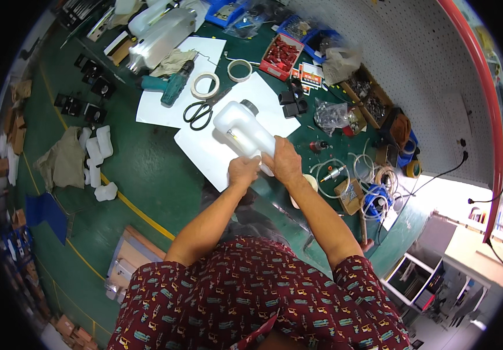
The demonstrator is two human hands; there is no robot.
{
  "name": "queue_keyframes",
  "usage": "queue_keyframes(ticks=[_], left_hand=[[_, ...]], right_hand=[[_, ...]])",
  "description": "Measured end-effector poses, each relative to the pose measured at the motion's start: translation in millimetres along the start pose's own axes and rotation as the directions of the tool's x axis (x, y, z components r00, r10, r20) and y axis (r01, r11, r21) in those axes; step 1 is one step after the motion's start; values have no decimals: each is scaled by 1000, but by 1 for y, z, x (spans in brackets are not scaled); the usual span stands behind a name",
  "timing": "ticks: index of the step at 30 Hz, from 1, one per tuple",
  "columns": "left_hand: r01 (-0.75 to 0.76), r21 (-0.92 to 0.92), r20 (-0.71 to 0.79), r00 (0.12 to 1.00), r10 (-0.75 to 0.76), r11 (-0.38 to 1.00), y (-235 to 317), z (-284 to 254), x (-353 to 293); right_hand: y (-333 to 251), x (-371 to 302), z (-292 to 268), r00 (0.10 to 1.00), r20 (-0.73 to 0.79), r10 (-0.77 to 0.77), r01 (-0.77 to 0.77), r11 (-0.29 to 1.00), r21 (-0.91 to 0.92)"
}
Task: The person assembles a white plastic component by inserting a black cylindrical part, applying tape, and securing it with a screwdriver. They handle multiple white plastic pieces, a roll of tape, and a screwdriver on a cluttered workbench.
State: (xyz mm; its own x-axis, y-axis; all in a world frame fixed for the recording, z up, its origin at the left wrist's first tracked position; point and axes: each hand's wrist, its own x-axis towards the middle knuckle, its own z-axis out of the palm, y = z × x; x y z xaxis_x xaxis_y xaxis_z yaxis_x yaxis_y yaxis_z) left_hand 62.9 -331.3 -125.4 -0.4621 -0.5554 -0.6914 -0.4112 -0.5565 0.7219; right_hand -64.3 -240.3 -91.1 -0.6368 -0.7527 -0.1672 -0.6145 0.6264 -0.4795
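A white plastic jug [238, 123] with a dark cap [249, 107] lies tilted over white paper on the green bench, its capped end away from me. My right hand [286, 160] wraps round its near right end. At the near left corner my left hand [244, 171] is closed on the same jug, its fingertips close to the right hand's. Just left of the jug lie black-handled scissors [199, 115]. Two tape rolls, one white [205, 86] and one clear [239, 70], sit beyond them.
A teal cordless drill [172, 87] lies at the left of the paper. A red box of red parts [281, 56] stands at the back. Black fittings [293, 99], a plastic bag [331, 114] and coiled clear tubing [379, 181] lie to the right. White containers [97, 149] are on the floor at left.
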Motion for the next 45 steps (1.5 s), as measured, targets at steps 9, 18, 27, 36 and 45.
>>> queue_keyframes(ticks=[9, 18, 27, 36, 45], left_hand=[[45, 14, 81, 996, -46, 999, -5, -5, 13], [-7, 232, 177, 984, -35, 973, 1, -28, 4], [-56, 469, 250, 966, -72, 881, -34, -63, -25], [-77, 389, 244, 970, -22, 918, -25, -68, -38], [-159, 270, 140, 982, 125, 949, 28, -78, -15]], right_hand=[[-6, -14, 14, 956, -279, -90, 17, 967, -255], [70, -200, 2, 829, -547, 114, 60, 955, 290], [189, -265, -26, 913, -372, 165, -234, 961, -148], [149, -260, -44, 873, -378, 308, -271, 951, 151], [43, -168, -6, 888, -12, 459, -164, 341, 926]])
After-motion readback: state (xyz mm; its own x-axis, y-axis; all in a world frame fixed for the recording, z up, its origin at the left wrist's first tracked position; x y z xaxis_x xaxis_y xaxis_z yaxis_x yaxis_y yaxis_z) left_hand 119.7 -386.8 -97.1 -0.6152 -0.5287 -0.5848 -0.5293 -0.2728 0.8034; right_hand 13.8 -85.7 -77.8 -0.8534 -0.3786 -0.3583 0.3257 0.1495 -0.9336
